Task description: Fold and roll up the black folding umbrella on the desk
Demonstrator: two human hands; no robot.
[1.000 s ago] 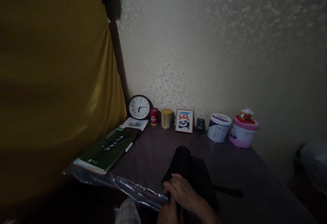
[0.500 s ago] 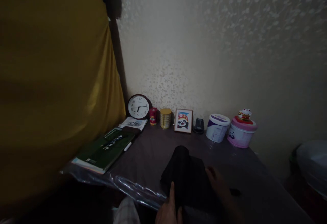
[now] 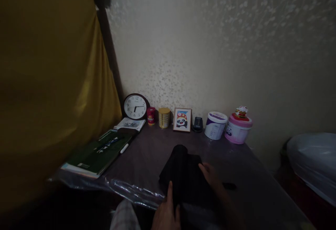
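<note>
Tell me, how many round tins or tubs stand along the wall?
4: a small red tin beside the clock, a gold tin next to it, a white tub, and a pink tub rightmost.

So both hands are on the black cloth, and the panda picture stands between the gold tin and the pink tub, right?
Not quite. In the head view the panda picture stands between the gold tin and a small black device. Both the left hand and right hand do rest on the black cloth.

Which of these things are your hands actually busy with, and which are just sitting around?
In hand: black cloth, touched by left hand and right hand.

Lying about: clock, panda picture, two tubs, green book, pen.
</note>
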